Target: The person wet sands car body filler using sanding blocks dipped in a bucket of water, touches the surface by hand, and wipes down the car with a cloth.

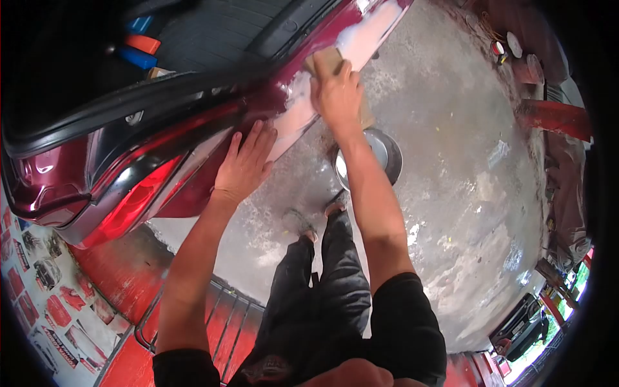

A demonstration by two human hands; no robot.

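A dark red car body [205, 184] with pale filler patches [371, 32] along its edge reaches across the upper left. My right hand [338, 97] grips a tan sanding block [327, 61] and presses it against the patched edge. Part of the block shows past the fingers at the top and again below the palm. Fingers stretched out, my left hand [244, 164] lies flat on the panel between the red tail light [145, 193] and the filler, holding nothing.
A round metal basin [394, 151] stands on the concrete floor [464, 193] under my right forearm. Inside the car's open rear are blue and orange-handled objects [143, 44]. A metal rack [225, 316] is at the lower left, and a red beam [554, 118] juts in from the right.
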